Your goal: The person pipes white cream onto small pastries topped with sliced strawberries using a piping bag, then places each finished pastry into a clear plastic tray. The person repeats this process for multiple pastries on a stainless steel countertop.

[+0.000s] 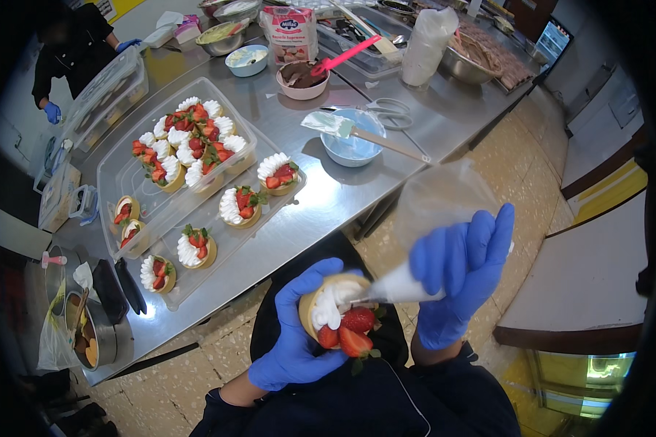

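Both my hands wear blue gloves. My left hand [300,333] holds a round tart [336,306] from the left and below, in front of my body. Halved strawberries [352,333] lie on its near right side, and white piped cream [326,308] covers part of its left side. In my right hand [464,267] is a clear piping bag [402,285] with white filling, gripped around its middle. Its metal tip points left and meets the cream on the tart; the contact point is blurred. The bag's loose upper end stands above my fingers.
The steel table [284,251] holds a plastic tub of strawberry tarts [197,90], a lid bearing several tarts [240,207], a blue bowl [355,145] with a spatula [372,136], scissors [391,113] and black-handled knives [130,287]. A co-worker [74,52] stands beyond the far left edge.
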Demonstrator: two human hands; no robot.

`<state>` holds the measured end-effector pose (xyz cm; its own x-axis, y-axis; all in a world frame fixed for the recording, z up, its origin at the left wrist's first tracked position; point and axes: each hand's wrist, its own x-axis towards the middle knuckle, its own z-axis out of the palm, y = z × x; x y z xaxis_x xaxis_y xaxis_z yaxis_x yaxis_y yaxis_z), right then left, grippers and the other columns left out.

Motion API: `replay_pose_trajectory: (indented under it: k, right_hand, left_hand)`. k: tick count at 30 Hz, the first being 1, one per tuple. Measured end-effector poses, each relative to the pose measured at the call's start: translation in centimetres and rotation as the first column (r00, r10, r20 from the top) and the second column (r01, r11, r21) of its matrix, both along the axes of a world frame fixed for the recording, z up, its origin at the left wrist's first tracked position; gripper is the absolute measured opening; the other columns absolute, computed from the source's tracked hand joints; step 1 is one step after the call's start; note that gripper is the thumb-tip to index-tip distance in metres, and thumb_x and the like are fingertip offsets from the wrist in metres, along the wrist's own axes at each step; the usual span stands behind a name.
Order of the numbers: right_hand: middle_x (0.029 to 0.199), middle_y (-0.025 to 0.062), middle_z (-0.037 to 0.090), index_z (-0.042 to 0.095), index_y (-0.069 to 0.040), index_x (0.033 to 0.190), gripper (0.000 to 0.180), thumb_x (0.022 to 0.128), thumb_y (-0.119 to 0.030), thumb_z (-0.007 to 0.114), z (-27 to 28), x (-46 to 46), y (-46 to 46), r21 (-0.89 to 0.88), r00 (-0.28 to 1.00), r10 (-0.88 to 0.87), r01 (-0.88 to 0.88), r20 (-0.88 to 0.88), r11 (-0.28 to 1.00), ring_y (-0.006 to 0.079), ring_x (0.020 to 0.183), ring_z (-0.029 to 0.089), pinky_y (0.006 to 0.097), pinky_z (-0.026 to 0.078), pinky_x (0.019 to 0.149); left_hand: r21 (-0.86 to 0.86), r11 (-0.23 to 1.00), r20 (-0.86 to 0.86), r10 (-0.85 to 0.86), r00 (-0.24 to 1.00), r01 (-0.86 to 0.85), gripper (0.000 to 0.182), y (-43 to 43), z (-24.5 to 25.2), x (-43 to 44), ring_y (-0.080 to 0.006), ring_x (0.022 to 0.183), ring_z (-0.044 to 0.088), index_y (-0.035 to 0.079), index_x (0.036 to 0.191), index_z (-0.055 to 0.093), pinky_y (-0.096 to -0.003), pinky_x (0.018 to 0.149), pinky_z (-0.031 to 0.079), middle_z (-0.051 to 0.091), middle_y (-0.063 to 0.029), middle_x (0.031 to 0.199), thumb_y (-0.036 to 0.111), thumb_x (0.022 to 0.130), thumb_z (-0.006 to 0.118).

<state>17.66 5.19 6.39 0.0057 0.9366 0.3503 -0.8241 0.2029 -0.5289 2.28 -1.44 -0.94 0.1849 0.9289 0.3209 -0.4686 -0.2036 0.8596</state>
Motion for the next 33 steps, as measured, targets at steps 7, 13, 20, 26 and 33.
replay_pose_trajectory:
  k: [7, 13, 20, 26, 33]
  right_hand:
    - [0.034, 0.0013, 0.027, 0.027, -0.016, 0.054, 0.05, 0.092, -0.043, 0.009, 0.2, 0.4, 0.0, 0.005, 0.997, 0.068, -0.068, 0.026, 0.998, 0.0161, 0.028, 0.029, 0.0281, 0.035, 0.038]
    - [0.034, 0.0018, 0.027, 0.027, -0.016, 0.054, 0.05, 0.092, -0.043, 0.01, 0.0, 0.1, 0.9, -0.005, 1.0, 0.025, -0.025, -0.005, 1.0, 0.0163, 0.029, 0.029, 0.0286, 0.035, 0.038]
    - [0.034, 0.0008, 0.025, 0.026, -0.016, 0.053, 0.05, 0.092, -0.043, 0.011, -0.2, -0.2, 1.0, -0.049, 0.998, -0.039, 0.037, -0.043, 0.998, 0.0154, 0.029, 0.027, 0.028, 0.034, 0.038]
    - [0.034, 0.0009, 0.026, 0.026, -0.016, 0.053, 0.05, 0.092, -0.042, 0.011, -0.1, 0.3, 0.6, -0.032, 1.0, 0.022, -0.022, 0.006, 0.999, 0.0146, 0.027, 0.027, 0.0265, 0.032, 0.035]
    - [0.034, 0.001, 0.026, 0.026, -0.015, 0.053, 0.05, 0.092, -0.042, 0.011, 0.1, 0.5, 1.0, -0.01, 0.998, 0.016, -0.015, 0.056, 1.0, 0.0145, 0.027, 0.027, 0.0268, 0.032, 0.035]
  left_hand:
    - [-0.004, 1.0, 0.017, -0.003, 1.0, 0.003, 0.085, -0.1, -0.4, -0.2, -0.0341, 0.119, 0.033, 0.013, 0.122, 0.015, -0.0427, 0.095, 0.034, 0.019, -0.0208, 0.129, -0.007, 0.059, 0.068]
    - [0.145, 0.989, -0.065, 0.015, 0.998, -0.005, 0.082, 0.4, 0.1, -0.2, -0.0376, 0.119, 0.032, 0.015, 0.121, 0.017, -0.0437, 0.094, 0.036, 0.02, -0.0199, 0.127, -0.004, 0.061, 0.069]
    - [0.155, 0.987, -0.064, 0.041, 0.997, -0.031, 0.076, 0.5, 0.4, 0.2, -0.0376, 0.119, 0.032, 0.015, 0.115, 0.019, -0.0445, 0.094, 0.037, 0.023, -0.0178, 0.124, -0.002, 0.062, 0.071]
    - [0.138, 0.989, 0.017, 0.06, 0.998, -0.062, 0.078, 0.6, 0.1, 0.2, -0.0373, 0.119, 0.033, 0.017, 0.115, 0.02, -0.0445, 0.095, 0.036, 0.023, -0.017, 0.124, -0.003, 0.06, 0.072]
    - [0.115, 0.991, 0.031, 0.066, 0.997, -0.069, 0.079, 0.5, 0.0, 0.1, -0.0363, 0.118, 0.033, 0.017, 0.114, 0.02, -0.0432, 0.095, 0.035, 0.024, -0.0167, 0.124, -0.002, 0.06, 0.073]
